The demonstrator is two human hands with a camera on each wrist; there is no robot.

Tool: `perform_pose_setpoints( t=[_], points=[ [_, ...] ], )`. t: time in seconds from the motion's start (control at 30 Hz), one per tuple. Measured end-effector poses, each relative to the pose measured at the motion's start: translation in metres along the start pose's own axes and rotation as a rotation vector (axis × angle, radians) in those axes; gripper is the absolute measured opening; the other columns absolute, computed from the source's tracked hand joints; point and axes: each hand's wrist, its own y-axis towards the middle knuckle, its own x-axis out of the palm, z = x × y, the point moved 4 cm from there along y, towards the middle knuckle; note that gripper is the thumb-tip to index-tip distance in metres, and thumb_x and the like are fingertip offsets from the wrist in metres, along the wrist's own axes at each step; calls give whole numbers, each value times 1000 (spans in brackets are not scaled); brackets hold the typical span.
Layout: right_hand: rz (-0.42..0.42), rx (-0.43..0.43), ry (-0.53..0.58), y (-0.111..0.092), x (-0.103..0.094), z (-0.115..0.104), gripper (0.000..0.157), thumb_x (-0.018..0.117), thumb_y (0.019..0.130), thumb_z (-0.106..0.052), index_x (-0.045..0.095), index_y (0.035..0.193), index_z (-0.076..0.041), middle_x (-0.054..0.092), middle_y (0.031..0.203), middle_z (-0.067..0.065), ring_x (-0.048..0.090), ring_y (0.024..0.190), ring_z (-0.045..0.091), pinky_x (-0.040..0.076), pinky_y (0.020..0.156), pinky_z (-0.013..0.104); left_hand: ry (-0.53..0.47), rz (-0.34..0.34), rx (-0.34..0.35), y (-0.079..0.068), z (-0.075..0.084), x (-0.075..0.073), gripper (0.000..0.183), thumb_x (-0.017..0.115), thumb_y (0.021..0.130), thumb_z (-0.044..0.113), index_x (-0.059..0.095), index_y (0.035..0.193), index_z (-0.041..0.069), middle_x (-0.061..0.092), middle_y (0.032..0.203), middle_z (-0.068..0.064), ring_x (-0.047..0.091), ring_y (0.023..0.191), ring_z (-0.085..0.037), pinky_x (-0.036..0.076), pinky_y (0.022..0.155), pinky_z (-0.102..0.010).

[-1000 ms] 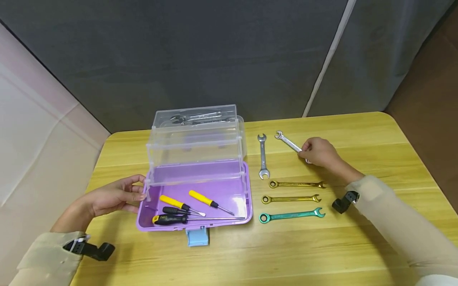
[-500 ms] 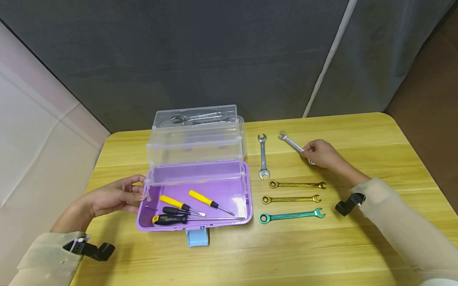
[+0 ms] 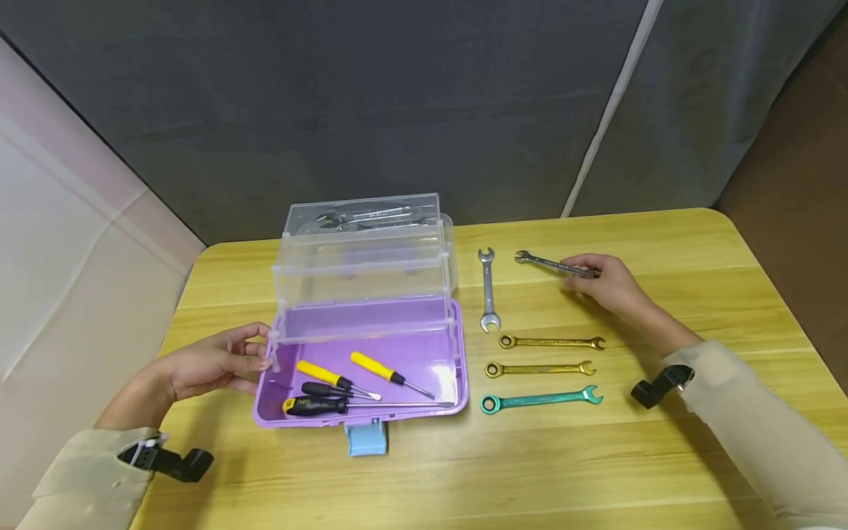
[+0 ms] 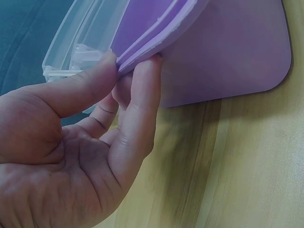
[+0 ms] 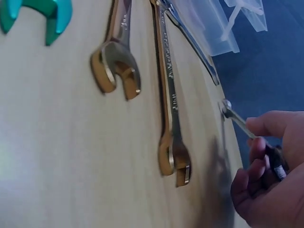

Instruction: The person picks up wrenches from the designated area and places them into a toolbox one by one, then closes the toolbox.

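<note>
My right hand pinches a silver wrench between thumb and fingers, its free end pointing left; in the right wrist view the wrench slants up from the table. My left hand pinches the left rim of a purple toolbox, thumb on the inside and fingers beneath, as the left wrist view shows at the toolbox rim. Inside the box lie two yellow-handled screwdrivers and black-handled screwdrivers. Its clear folding trays stand raised, with silver wrenches at the top.
Left of the held wrench, a silver open-end wrench lies upright in view. Two gold ratchet wrenches and a green ratchet wrench lie in a row right of the box. A blue latch hangs at the box front.
The right hand has shifted slightly right and turned the silver wrench from a steep slant to nearly level, apparently lifting its near end. The left hand and toolbox stay put.
</note>
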Motion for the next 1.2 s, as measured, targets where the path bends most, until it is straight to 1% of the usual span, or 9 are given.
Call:
perform_pose_setpoints(
  t=[0.13,0.23,0.37,0.4,0.67,0.73,0.87,1.0,1.2],
  points=[
    [5,-3,72,-1,0,5,39,72,97,-16,65,132,-1,61,91,-3,49,76,11,45,60,19,-4,-4,-2,1,1,0,27,46,106,-3,51,124,16,65,116,-6,69,108,-23,58,94,-43],
    [13,-13,108,-2,-1,9,39,69,99,-19,64,134,-2,67,109,3,52,90,12,46,69,17,-7,-9,-5,1,3,0,27,46,106,-3,50,124,16,65,116,-6,69,108,-23,58,94,-43],
    [29,-27,127,-2,-1,12,40,67,101,-20,63,136,-1,61,133,15,49,105,11,45,78,13,-15,-14,-8,1,4,0,27,46,106,-3,50,125,17,65,116,-6,69,108,-23,58,94,-43],
    [32,-28,137,-2,-1,12,40,66,101,-19,62,137,-1,60,133,15,49,103,10,45,77,13,-13,-13,-8,2,4,0,27,46,106,-3,51,125,17,65,116,-6,69,108,-22,58,94,-43],
    [41,-56,206,-1,-3,12,39,65,101,-12,60,137,4,61,112,-9,50,89,5,48,70,11,16,-2,0,4,4,-1,26,48,105,-2,51,125,15,66,116,-6,69,108,-23,59,94,-42],
    [33,-60,214,-1,-4,9,40,65,102,-13,59,137,4,61,108,-11,49,86,5,47,66,13,19,-1,1,4,4,-1,26,47,105,-2,51,125,15,66,116,-6,69,108,-23,59,94,-42],
    [23,-48,210,-2,-7,0,39,64,102,-14,60,137,2,61,106,-2,47,73,10,42,55,19,11,-3,-1,4,5,-1,27,47,106,-2,51,125,16,65,116,-6,69,108,-23,59,94,-42],
    [13,-42,199,-3,-12,-10,39,64,102,-14,61,138,-1,60,100,0,48,68,15,44,51,25,16,-3,-2,3,5,-1,27,47,106,-2,51,125,16,65,117,-6,69,108,-23,58,94,-43],
    [2,-95,181,-3,-17,-31,38,64,103,-17,61,138,-2,56,93,-4,46,78,17,37,55,27,7,-20,5,1,3,-1,27,45,106,-3,49,126,15,65,118,-7,68,110,-24,58,95,-43]
  ],
)
